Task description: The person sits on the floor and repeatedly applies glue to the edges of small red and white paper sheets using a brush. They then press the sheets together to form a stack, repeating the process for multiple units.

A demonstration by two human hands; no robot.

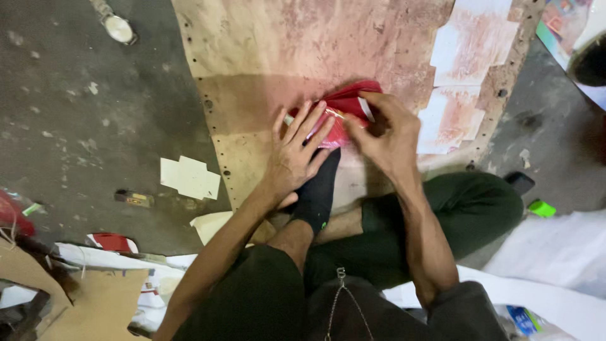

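A folded red paper piece (344,104) lies on a stained wooden board (265,57) on the floor. My left hand (297,151) presses flat on its left part, fingers spread. My right hand (385,132) pinches the red piece's right edge near a white strip. My foot in a black sock (319,189) rests on the board just under both hands, toes against the red piece.
White paper sheets (464,76) lie on the board's right side. A cut white card (189,177) and a small dark object (134,198) lie on the grey floor at left. Cardboard and paper scraps (95,297) pile at lower left. A green item (541,208) sits at right.
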